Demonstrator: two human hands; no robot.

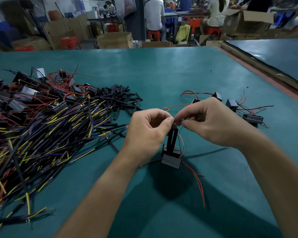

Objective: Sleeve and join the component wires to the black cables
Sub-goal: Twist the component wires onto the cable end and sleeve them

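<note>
While the component (171, 158) hangs over the middle of the table (179, 69), two black sleeves (172, 138) on its leads, the wire ends (179, 120) are pinched by the left hand (148, 133) and the right hand (208, 122), whose fingertips nearly meet. Bared strands are best kept aligned and twisted tightly before a sleeve is slid over. The joint itself is hidden by fingertips, so whether a black cable is held cannot be told.

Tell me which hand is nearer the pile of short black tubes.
Left. The left hand is just right of the pile of short black tubes; the right hand is farther right, beyond the left hand.
</note>
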